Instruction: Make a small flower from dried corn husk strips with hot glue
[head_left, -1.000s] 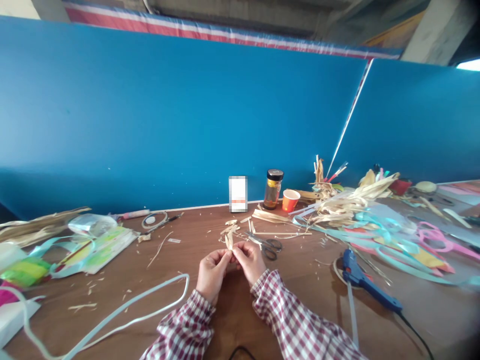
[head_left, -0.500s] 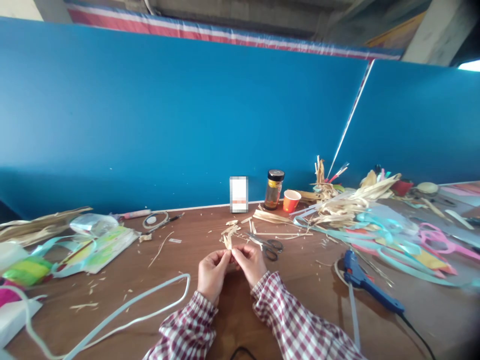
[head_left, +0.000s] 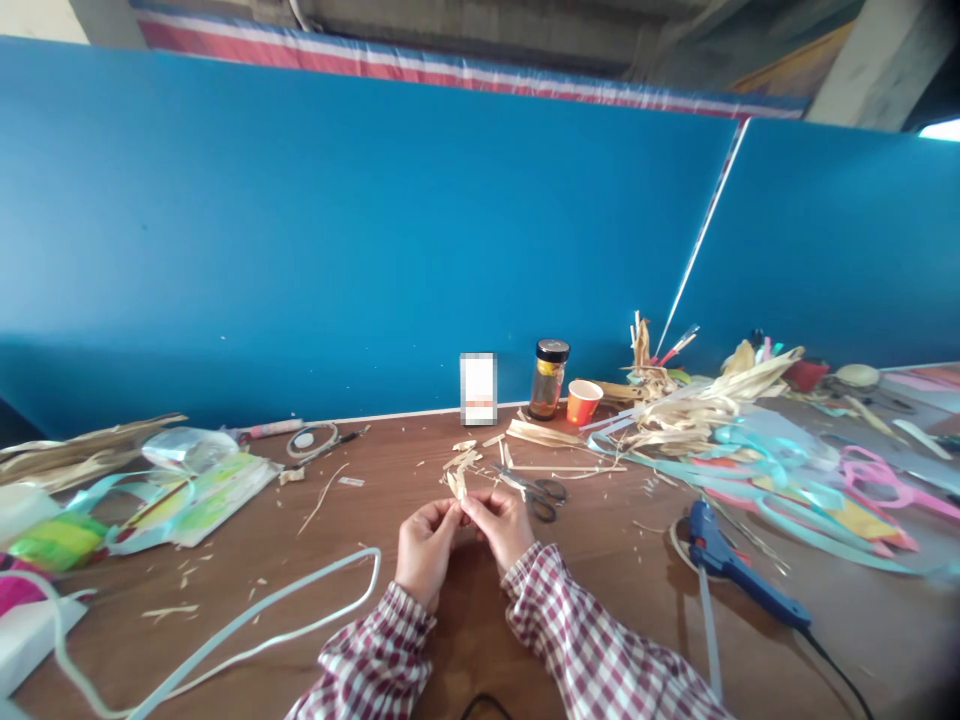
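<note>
- Fingertips meet at a wooden table (head_left: 360,525), where a left hand (head_left: 424,548) and a right hand (head_left: 506,525), both in checked sleeves (head_left: 600,635), work close together at the near centre.
- Between them, a pale piece of dried corn husk (head_left: 458,484) points toward the far side, its near end pinched by thumbs and forefingers; the other fingers curl inward, their grip underneath hidden from view.
- The husk looks feather-light, papery and dry, more stiff than slippery, and would probably split along its grain if twisted hard. Its gathered near end seems the safest hold, with light pressure from the finger pads, leaving the thin far tip alone.
- Just beyond the hands lie husk scraps (head_left: 463,455); dark-handled scissors (head_left: 532,487) rest just to the right.
- Farther back, a black-lidded jar (head_left: 547,385) stands beside an orange paper cup (head_left: 583,405).
- At right, a blue glue gun (head_left: 750,584) lies nearer than a heap of husks (head_left: 667,425) and turquoise ribbon (head_left: 739,440).
</note>
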